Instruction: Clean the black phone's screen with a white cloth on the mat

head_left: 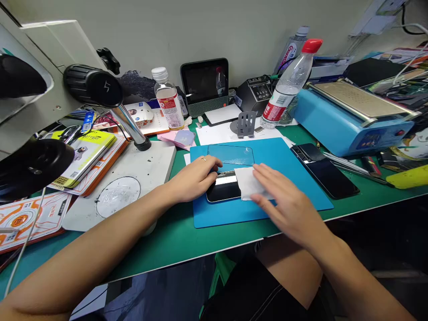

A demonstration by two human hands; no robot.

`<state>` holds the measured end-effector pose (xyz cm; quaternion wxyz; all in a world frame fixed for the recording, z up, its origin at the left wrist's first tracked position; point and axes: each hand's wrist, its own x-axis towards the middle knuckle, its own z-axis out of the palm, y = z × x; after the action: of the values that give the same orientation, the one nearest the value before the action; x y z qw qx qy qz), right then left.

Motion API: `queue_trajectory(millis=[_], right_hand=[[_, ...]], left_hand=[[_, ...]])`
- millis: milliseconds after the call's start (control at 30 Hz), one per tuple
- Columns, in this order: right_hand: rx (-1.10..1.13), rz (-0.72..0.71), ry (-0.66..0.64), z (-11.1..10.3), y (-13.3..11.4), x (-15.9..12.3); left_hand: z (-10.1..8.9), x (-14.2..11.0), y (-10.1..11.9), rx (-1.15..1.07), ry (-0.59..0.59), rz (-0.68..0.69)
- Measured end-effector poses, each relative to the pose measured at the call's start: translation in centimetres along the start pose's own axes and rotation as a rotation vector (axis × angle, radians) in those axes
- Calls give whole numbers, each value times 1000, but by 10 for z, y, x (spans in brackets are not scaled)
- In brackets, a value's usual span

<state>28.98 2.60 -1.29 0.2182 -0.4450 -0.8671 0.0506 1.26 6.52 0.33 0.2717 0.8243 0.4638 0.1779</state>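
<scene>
On a blue mat (294,187) lies a black smartphone (222,191) with its shiny screen facing up. My left hand (194,178) holds the phone's left end, its fingers curled there with thumb and forefinger near the edge. A white wipe (245,183) covers the phone's right part. Over the wipe is my right hand (284,200), fingers and thumb pressing and gripping it. Just behind the phone, a clear screen glass with a dark border (230,154) rests flat on the mat.
A microscope stand (117,116) rises at left beside stacked boxes (83,156). Another black phone (324,169), tweezers (354,168) and a blue heating machine (347,120) sit at right. Behind are two bottles with labels, a red-capped one (284,93) and a white-capped one (169,102).
</scene>
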Motion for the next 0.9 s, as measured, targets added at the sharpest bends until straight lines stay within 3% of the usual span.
queue_trajectory(millis=[67, 167, 367, 533, 733, 900], right_hand=[[-58, -59, -145, 5, -11, -1], [-99, -27, -299, 12, -23, 10], [-2, -17, -406, 19, -48, 23], [111, -129, -357, 27, -71, 13], [137, -224, -274, 43, -96, 38], [103, -203, -244, 50, -95, 39]], left_hand=[[1, 0, -1, -14, 45, -11], [2, 0, 0, -43, 119, -37], [1, 0, 1, -136, 218, -115], [1, 0, 2, -163, 211, -133], [0, 0, 4, -223, 239, -159], [-2, -1, 0, -275, 248, -196]])
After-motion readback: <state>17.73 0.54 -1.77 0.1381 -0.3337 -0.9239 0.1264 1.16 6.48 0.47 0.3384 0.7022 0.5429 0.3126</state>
